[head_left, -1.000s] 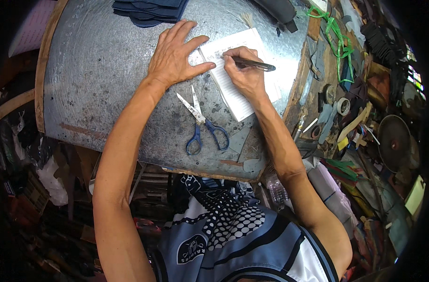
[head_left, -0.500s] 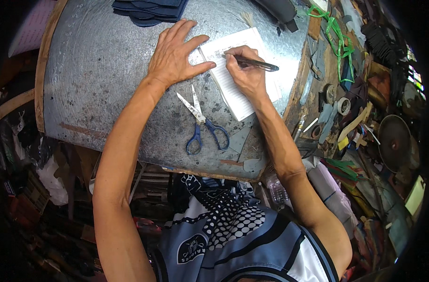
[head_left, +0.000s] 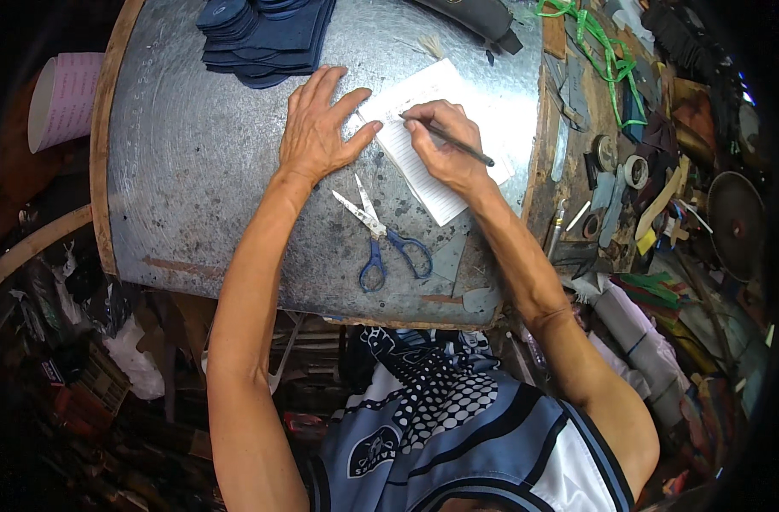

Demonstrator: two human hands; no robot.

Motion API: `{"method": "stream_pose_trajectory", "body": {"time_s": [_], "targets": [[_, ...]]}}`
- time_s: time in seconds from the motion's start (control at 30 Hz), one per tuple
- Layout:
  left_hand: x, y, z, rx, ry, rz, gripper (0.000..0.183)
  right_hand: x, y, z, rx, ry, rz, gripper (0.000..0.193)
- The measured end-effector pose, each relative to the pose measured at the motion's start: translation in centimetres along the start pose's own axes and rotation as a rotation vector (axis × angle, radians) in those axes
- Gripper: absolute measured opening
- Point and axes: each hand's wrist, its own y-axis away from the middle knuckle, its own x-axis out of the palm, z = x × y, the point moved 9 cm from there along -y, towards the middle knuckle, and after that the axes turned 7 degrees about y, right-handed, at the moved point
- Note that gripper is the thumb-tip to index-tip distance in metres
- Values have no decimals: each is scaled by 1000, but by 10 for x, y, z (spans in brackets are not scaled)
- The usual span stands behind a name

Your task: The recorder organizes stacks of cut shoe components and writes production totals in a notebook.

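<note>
A dark pen (head_left: 463, 147) is pinched in my right hand (head_left: 447, 149), its tip on the upper part of a lined notepad (head_left: 434, 192). Some writing shows near the top of the white page. My left hand (head_left: 323, 128) lies flat on the grey metal tabletop (head_left: 193, 179) with fingers spread, the thumb tip close to the pad's left edge. Below the hands rest scissors (head_left: 378, 230) with blue handles, their blades parted and pointing away from me.
Stacked dark blue fabric pieces (head_left: 265, 38) lie at the far left of the table. A black tube-shaped thing (head_left: 475, 21) is at the far edge. Green ribbon (head_left: 607, 60), tape rolls (head_left: 636, 171) and scraps crowd the wooden strip on the right.
The whole view has shifted, so the table and both arms appear slightly further right, and more of the fabric stack shows. The pen has tilted in my right hand, which stays on the notepad.
</note>
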Motion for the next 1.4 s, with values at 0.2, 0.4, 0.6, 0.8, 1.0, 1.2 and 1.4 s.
{"method": "stream_pose_trajectory", "body": {"time_s": [0.2, 0.4, 0.6, 0.8, 1.0, 1.2, 1.4], "targets": [[0, 2, 2, 1, 3, -11, 49, 5, 6, -11, 10, 56, -2, 13], [-3, 1, 1, 36, -15, -17, 47, 0, -5, -7, -17, 23, -94, 12], [-4, 2, 1, 35, -8, -39, 44, 10, 1, -12, 45, 33, -39, 5], [-3, 2, 2, 30, -14, -58, 46, 16, 2, -3, -57, 75, -5, 5], [-4, 3, 3, 47, -8, -60, 44, 17, 1, -3, -37, 60, -24, 6], [-4, 3, 3, 45, -3, -71, 44, 17, 0, -2, -54, 82, -9, 5], [-4, 2, 2, 44, -5, -68, 43, 15, 2, -13, 57, -26, -5, 6]]}}
